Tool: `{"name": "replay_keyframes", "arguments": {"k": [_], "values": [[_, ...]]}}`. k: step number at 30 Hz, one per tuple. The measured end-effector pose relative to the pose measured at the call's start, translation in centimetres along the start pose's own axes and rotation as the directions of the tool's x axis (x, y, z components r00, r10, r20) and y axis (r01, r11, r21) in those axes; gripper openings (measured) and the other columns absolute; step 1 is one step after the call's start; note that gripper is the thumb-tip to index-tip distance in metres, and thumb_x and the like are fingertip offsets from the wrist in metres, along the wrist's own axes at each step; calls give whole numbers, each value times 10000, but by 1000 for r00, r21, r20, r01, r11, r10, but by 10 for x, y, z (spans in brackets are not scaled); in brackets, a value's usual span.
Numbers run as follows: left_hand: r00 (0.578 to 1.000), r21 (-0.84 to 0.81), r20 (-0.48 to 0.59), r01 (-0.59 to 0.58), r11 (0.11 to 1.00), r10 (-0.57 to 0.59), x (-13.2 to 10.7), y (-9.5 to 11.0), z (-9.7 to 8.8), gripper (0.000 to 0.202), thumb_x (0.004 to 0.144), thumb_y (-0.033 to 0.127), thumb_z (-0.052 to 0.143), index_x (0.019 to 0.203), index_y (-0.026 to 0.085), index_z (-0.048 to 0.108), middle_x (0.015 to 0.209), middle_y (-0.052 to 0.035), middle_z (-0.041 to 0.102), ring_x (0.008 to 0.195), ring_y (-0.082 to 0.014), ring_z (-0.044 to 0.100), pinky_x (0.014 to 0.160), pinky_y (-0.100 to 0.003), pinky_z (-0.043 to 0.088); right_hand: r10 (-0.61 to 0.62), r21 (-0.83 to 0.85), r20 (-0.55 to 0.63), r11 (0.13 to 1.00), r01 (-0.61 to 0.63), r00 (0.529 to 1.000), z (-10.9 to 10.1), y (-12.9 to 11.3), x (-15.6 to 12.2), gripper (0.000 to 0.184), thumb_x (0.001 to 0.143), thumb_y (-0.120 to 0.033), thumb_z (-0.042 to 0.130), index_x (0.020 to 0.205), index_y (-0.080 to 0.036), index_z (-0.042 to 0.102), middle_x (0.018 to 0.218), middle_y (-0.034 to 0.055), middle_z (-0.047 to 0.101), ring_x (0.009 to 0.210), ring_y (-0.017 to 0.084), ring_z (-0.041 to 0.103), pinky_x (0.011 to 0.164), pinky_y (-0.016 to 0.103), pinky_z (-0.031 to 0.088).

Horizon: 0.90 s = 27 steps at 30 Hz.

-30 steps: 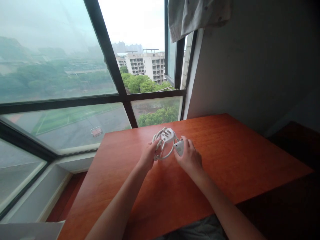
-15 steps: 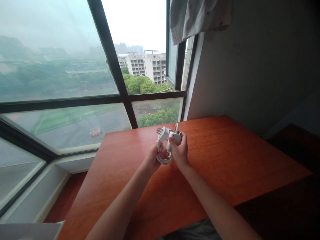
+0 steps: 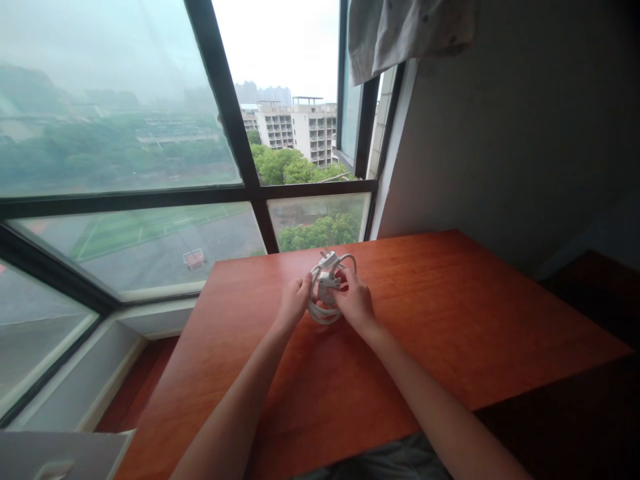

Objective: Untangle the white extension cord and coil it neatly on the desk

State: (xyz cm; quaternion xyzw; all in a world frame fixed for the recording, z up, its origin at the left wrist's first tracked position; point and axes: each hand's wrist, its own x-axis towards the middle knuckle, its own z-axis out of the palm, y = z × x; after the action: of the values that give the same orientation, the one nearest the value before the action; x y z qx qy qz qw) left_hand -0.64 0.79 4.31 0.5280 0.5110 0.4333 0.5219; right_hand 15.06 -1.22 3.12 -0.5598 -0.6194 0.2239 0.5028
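A white extension cord (image 3: pixel 324 315), wound into a loose coil, is between my two hands above the wooden table. Its plug (image 3: pixel 329 259) sticks up at the top of the coil, prongs pointing away from me. Below the plug is the blocky white socket end (image 3: pixel 329 283), lying inside the loop. My left hand (image 3: pixel 295 300) closes on the coil's left side, thumb on top. On the right, my right hand (image 3: pixel 355 300) pinches the socket end between thumb and fingers. Part of the cable arcs over the right fingers.
The reddish-brown table (image 3: pixel 450 320) spreads under both forearms. Beyond its far edge stands a dark-framed window (image 3: pixel 260 193) with one pane open. A pale cloth (image 3: pixel 400 40) hangs at upper right beside a grey wall (image 3: pixel 480 147). A white surface (image 3: pixel 95 453) sits at lower left.
The plug has swung from the left to the top of the coil. The socket end has moved left into the loop, and my right hand has turned with it. The view has shifted slightly.
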Motion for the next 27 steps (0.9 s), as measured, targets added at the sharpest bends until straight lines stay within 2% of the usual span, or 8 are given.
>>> {"name": "replay_keyframes", "arguments": {"k": [4, 8, 12, 16, 18, 21, 24, 27], "values": [[994, 105, -45, -98, 990, 103, 0, 0, 2, 516, 783, 638, 531, 620, 153, 597, 536, -37, 607, 465, -133, 531, 446, -218, 356, -7, -27, -31, 1000, 6, 1000, 6, 0, -6, 228, 743, -304, 657, 960, -272, 594, 994, 31, 668, 803, 203, 641, 743, 330, 504], [999, -65, -33, -3, 998, 0, -6, 10, 3, 504, 750, 636, 569, 678, 138, 595, 559, -13, 581, 482, -127, 542, 480, -225, 430, -31, 53, -8, 998, 31, 999, 8, 3, -5, 258, 758, -267, 642, 1007, -271, 577, 1052, 43, 666, 949, 223, 649, 756, 319, 519], [994, -269, 52, 103, 958, -92, -12, 23, -1, 307, 724, 426, 666, 767, 125, 619, 669, -18, 618, 584, -126, 602, 618, -251, 503, -18, 165, 112, 986, -1, 994, -1, -2, -1, 206, 863, -317, 526, 1057, -264, 575, 980, 38, 681, 881, 207, 669, 765, 325, 518], [992, -287, 109, 98, 953, -69, -14, 30, -3, 263, 668, 263, 705, 887, 124, 657, 760, -51, 665, 730, -158, 637, 757, -281, 501, -106, 276, 250, 960, 34, 963, -6, -4, -4, 443, 851, -409, 562, 1260, -253, 487, 1146, 63, 640, 976, 203, 646, 829, 329, 518], [987, -198, 159, 57, 979, -26, -12, 28, -5, 303, 684, 292, 692, 938, 128, 665, 786, -62, 663, 769, -183, 627, 761, -305, 496, -152, 244, 250, 966, 89, 956, -5, -1, -6, 618, 771, -401, 665, 1322, -241, 435, 1235, 92, 596, 1050, 221, 616, 863, 344, 512], [985, 143, 139, -122, 982, 102, -6, 18, -11, 236, 694, 326, 676, 855, 154, 682, 765, -54, 611, 835, -219, 577, 722, -303, 474, -190, 164, 237, 974, 154, 953, -1, 4, -7, 564, 773, -363, 661, 1293, -240, 480, 1169, 95, 629, 1011, 231, 626, 871, 374, 506], [958, 456, 93, -284, 843, 272, 0, 3, -17, 236, 679, 342, 694, 851, 181, 683, 815, -57, 567, 916, -243, 511, 732, -298, 445, -211, 123, 222, 975, 187, 952, 1, 6, -3, 420, 818, -345, 612, 1223, -254, 550, 1103, 79, 663, 980, 236, 636, 874, 381, 493], [944, 575, 120, -319, 753, 308, 1, -8, -17, 379, 682, 388, 711, 995, 187, 642, 881, -58, 560, 899, -239, 504, 744, -307, 422, -172, 123, 206, 981, 149, 963, 0, 4, 1, 328, 858, -355, 562, 1170, -257, 587, 1095, 69, 673, 974, 232, 642, 871, 364, 483]]}}
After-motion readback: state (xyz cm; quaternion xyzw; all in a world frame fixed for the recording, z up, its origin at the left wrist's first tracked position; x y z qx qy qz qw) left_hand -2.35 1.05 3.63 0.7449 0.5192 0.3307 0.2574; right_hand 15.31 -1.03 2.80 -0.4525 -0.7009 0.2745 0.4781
